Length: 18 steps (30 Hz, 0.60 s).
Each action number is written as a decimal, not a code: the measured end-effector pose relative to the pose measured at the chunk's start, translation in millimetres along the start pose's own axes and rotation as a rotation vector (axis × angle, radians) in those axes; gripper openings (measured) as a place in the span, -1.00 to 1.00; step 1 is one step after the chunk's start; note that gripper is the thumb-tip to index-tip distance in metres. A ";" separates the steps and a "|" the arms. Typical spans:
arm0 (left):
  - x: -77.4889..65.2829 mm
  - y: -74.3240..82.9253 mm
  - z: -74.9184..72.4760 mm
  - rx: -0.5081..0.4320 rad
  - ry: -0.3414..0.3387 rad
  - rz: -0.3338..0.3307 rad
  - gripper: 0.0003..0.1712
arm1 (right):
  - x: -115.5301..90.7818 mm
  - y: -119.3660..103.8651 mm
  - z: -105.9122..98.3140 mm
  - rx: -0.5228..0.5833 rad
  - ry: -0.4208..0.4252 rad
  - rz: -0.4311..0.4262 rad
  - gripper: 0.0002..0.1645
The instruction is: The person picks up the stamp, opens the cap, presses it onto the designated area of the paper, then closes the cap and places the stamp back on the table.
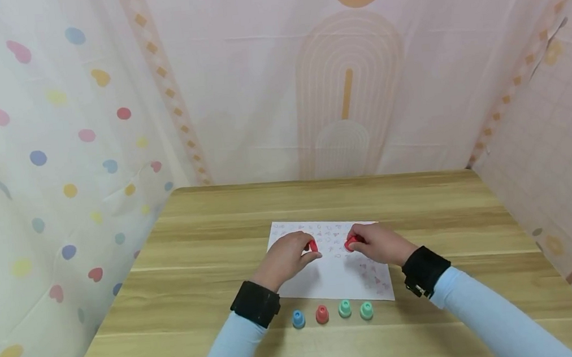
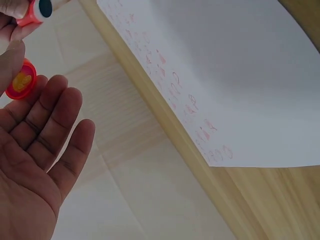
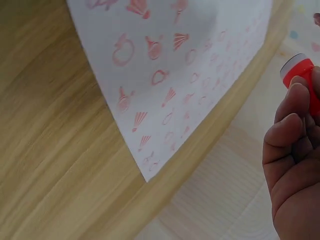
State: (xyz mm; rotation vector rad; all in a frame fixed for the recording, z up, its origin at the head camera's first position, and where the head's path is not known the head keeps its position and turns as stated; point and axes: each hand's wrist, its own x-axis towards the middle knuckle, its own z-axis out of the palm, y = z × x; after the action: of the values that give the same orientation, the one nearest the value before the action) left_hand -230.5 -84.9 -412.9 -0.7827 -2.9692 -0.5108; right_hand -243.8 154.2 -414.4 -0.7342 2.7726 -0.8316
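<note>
My left hand pinches a small red cap between thumb and index finger; yellow shows inside it in the left wrist view, and the other fingers are extended. To its right, my right hand grips a red toy stamp with a white rim. The stamp's dark end faces outward in the left wrist view. Both hands are above a white sheet of paper, apart from each other. Faint red and purplish prints of rackets, shuttlecocks and round shapes cover parts of the sheet.
In front of the paper's near edge stand a blue stamp, a red stamp and two green stamps in a row. The wooden table meets a patterned curtain at the back.
</note>
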 end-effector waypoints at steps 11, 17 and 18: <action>-4.9 -4.3 4.4 0.013 -0.011 -0.033 -0.63 | 1.8 3.1 19.7 -0.245 -0.068 -0.035 -0.92; -6.7 -4.9 4.8 0.010 -0.021 -0.037 -0.63 | 2.6 5.1 27.8 -0.317 -0.097 -0.023 -0.89; -7.0 -4.6 4.4 0.006 -0.022 -0.036 -0.63 | 2.8 5.4 28.9 -0.320 -0.101 -0.023 -0.89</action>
State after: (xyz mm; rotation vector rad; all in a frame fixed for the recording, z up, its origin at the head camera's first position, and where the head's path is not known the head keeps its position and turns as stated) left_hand -226.4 -90.6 -419.3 -0.7401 -3.0093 -0.4972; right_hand -240.4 142.9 -441.5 -0.8324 2.8401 -0.3431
